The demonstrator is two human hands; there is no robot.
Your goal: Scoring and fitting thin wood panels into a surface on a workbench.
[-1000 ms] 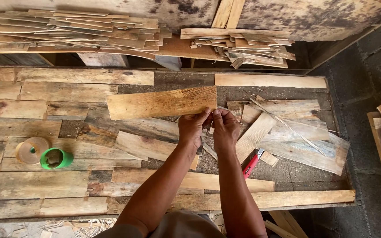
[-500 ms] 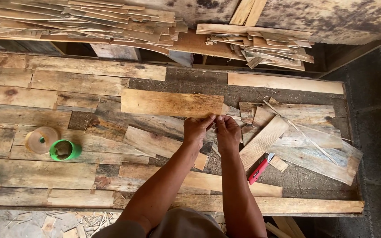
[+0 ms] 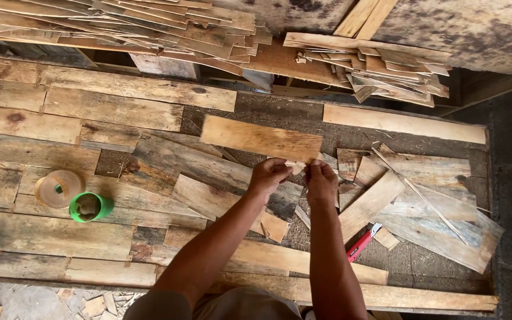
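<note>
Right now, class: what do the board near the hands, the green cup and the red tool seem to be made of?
Board: thin raw wood, unfinished, with visible grain and dark specks. Green cup: probably plastic, given its smooth, uniformly bright colour. Red tool: handle looks like glossy plastic; the rest is too small to judge.

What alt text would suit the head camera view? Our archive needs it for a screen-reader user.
A person's left hand and right hand meet over a rough plank workbench, pinching the lower edge of a thin wooden board. A red utility knife lies to the right; a green cup and a tape roll sit to the left. Stacked wood strips fill the shelf behind.
</note>
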